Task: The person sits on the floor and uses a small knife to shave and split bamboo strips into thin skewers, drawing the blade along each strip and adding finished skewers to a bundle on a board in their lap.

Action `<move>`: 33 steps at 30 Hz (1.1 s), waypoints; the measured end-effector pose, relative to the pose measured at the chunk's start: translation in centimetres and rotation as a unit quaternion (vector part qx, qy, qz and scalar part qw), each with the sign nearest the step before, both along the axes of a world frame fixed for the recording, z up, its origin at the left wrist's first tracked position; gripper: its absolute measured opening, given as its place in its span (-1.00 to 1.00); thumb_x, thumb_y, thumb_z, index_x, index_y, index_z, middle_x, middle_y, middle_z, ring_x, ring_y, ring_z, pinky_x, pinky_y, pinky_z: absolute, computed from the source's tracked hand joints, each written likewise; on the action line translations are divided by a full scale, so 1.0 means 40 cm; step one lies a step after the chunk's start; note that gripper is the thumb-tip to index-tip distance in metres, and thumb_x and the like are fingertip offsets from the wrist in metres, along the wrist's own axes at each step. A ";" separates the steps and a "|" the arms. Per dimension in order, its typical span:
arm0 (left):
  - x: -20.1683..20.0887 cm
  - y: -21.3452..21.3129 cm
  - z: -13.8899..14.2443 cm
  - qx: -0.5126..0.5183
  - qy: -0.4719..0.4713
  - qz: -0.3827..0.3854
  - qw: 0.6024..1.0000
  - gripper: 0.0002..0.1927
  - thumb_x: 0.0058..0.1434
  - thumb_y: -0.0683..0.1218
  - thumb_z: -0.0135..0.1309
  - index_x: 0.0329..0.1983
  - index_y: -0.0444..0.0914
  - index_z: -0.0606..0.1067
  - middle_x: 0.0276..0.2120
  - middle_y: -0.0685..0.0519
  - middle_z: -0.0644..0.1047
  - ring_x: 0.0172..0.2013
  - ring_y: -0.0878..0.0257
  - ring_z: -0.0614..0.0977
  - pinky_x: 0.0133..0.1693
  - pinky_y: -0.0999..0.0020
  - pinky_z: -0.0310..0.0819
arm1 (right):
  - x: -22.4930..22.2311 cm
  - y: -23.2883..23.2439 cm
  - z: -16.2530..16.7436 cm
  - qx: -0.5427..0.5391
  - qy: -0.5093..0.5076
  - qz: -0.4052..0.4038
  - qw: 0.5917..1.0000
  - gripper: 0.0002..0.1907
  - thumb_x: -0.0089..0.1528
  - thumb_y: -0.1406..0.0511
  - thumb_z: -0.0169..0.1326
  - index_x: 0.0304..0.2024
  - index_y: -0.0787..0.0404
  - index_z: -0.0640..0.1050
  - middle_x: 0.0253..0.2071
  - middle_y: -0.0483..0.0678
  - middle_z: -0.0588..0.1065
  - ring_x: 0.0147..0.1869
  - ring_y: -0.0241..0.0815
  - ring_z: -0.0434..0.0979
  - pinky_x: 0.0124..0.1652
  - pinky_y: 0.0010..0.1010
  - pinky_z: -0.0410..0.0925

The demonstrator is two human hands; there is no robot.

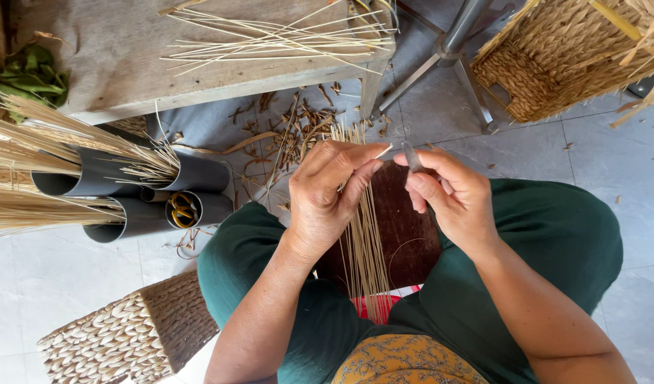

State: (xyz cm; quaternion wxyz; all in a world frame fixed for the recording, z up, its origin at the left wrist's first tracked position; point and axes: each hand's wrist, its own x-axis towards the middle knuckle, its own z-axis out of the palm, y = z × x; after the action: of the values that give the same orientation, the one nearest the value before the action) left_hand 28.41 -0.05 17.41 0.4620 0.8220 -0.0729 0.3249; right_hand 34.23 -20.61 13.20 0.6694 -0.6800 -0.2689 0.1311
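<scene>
Head view: left hand [323, 195] pinches thin stick [382, 151], tip pointing right toward right hand [451, 195] closed on small blade [411, 156], almost touching.

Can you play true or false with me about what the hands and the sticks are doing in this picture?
1. The left hand pinches one thin stick. True.
2. The right hand is empty. False: it holds a small blade.
3. A bundle of sticks lies on the lap. True.
4. The grey tubes stand upright. False: they lie on their sides.
5. The woven basket is at the upper right. True.
</scene>
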 end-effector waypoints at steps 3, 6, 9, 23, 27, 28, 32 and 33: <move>-0.002 -0.004 0.003 0.023 -0.021 -0.001 1.000 -0.74 0.26 -0.23 0.32 -0.01 -0.15 0.60 -0.22 0.10 0.61 -0.20 0.20 0.64 -0.15 0.34 0.53 | -0.023 -0.006 0.034 -0.021 -0.053 -0.025 0.998 -0.69 0.46 0.39 -0.04 0.24 0.35 0.49 -0.36 -0.14 0.43 -0.36 -0.43 0.39 -0.30 -0.59 0.31; -0.005 -0.010 0.004 0.023 -0.023 -0.007 0.999 -0.72 0.28 -0.24 0.32 0.02 -0.14 0.59 -0.21 0.11 0.60 -0.19 0.21 0.64 -0.18 0.37 0.54 | -0.038 -0.006 0.063 -0.003 -0.059 -0.009 0.998 -0.62 0.51 0.31 -0.10 0.34 0.35 0.41 -0.38 -0.15 0.40 -0.34 -0.40 0.38 -0.26 -0.57 0.30; -0.009 -0.018 0.001 0.020 -0.018 -0.021 0.999 -0.69 0.28 -0.25 0.31 0.05 -0.14 0.58 -0.21 0.11 0.60 -0.19 0.21 0.65 -0.19 0.37 0.55 | -0.042 -0.009 0.084 0.071 0.031 0.068 0.995 -0.53 0.53 0.24 -0.12 0.44 0.31 0.26 -0.39 -0.12 0.40 -0.37 -0.38 0.36 -0.30 -0.55 0.29; -0.020 -0.032 -0.007 0.029 -0.014 -0.038 0.999 -0.63 0.29 -0.27 0.29 0.12 -0.11 0.55 -0.18 0.14 0.59 -0.18 0.26 0.65 -0.17 0.42 0.58 | -0.054 -0.016 0.079 0.175 0.183 0.131 0.958 -0.55 0.53 0.21 -0.14 0.40 0.24 0.19 -0.37 0.04 0.43 -0.44 -0.33 0.35 -0.41 -0.55 0.30; -0.021 -0.031 -0.009 0.033 -0.012 -0.040 0.999 -0.62 0.28 -0.27 0.29 0.12 -0.12 0.55 -0.18 0.15 0.59 -0.18 0.25 0.64 -0.17 0.42 0.57 | -0.053 -0.016 0.075 0.174 0.183 0.132 0.959 -0.57 0.53 0.22 -0.14 0.39 0.23 0.20 -0.37 0.05 0.44 -0.44 -0.32 0.35 -0.41 -0.54 0.30; -0.021 -0.031 -0.009 0.033 -0.013 -0.041 0.999 -0.62 0.27 -0.27 0.29 0.12 -0.12 0.55 -0.18 0.15 0.58 -0.18 0.25 0.64 -0.17 0.42 0.57 | -0.053 -0.017 0.075 0.173 0.182 0.132 0.959 -0.57 0.53 0.22 -0.14 0.39 0.23 0.20 -0.37 0.05 0.44 -0.44 -0.32 0.35 -0.41 -0.54 0.30; -0.023 -0.028 -0.012 0.058 -0.026 -0.036 0.997 -0.56 0.22 -0.30 0.30 0.15 -0.14 0.55 -0.17 0.14 0.57 -0.18 0.24 0.63 -0.17 0.40 0.56 | -0.055 -0.017 0.078 0.189 0.199 0.137 0.952 -0.58 0.53 0.24 -0.14 0.39 0.23 0.20 -0.36 0.06 0.43 -0.43 -0.32 0.35 -0.41 -0.54 0.29; -0.024 -0.028 -0.012 0.065 -0.033 -0.031 0.997 -0.54 0.20 -0.31 0.30 0.15 -0.15 0.55 -0.17 0.14 0.57 -0.18 0.23 0.62 -0.18 0.40 0.56 | -0.056 -0.017 0.078 0.193 0.204 0.138 0.950 -0.57 0.53 0.24 -0.14 0.40 0.24 0.20 -0.36 0.06 0.43 -0.42 -0.31 0.35 -0.41 -0.54 0.29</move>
State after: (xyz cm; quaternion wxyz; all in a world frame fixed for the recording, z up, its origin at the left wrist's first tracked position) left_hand 27.45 -1.16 16.91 0.4146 0.8368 -0.1348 0.3313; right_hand 32.00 -21.27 16.34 0.8036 -0.4531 -0.2381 0.3037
